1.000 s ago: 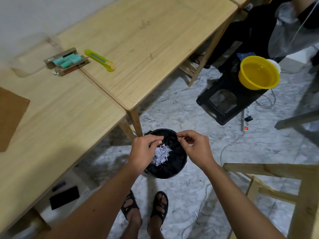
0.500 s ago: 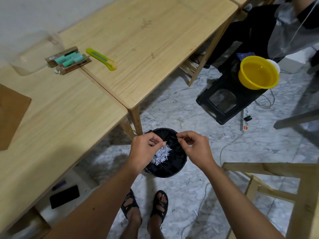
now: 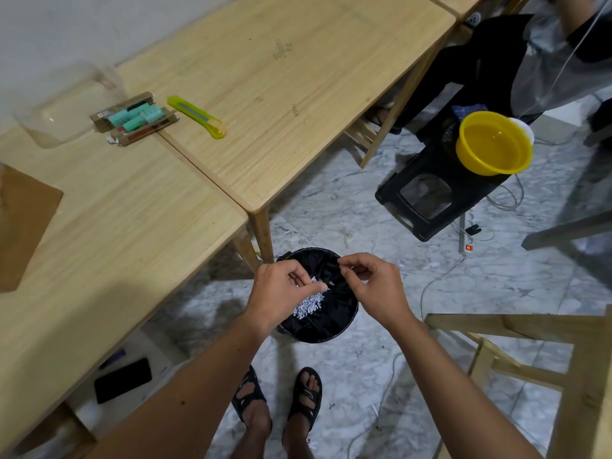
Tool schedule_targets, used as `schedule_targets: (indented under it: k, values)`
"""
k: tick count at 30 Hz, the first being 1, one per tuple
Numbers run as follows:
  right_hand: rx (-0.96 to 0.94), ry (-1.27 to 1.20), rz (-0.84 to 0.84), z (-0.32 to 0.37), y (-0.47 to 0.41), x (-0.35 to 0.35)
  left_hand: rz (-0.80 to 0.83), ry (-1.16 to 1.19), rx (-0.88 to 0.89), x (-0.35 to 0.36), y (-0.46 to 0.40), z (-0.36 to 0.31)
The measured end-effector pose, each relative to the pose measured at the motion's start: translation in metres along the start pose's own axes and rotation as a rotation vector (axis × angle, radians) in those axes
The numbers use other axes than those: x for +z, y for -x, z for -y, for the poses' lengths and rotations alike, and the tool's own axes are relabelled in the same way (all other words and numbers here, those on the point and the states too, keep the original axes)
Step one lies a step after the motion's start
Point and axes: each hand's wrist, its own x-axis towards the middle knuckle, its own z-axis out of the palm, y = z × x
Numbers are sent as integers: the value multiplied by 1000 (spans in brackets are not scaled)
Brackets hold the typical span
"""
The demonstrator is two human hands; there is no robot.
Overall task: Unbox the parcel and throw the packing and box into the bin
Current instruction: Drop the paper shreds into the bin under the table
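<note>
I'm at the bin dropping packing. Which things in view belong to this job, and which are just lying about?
Job:
bin
shredded paper in it
left hand and right hand above it
cardboard sheet
opened pack
utility knife

Lying about:
yellow bowl
black stool
power strip
phone

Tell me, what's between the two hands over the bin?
Only a small gap: through it the head view shows the bin's black liner and white shredded paper between left hand and right hand.

Makeshift home workroom — plain wooden tables [image 3: 298, 94], marble floor [image 3: 364, 200].
</note>
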Motion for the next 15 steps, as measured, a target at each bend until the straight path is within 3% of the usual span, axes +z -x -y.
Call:
schedule_targets:
  k: [15]
  values:
    - [12,19,9,13,-5,9,-39,85,-7,-23,-6,0]
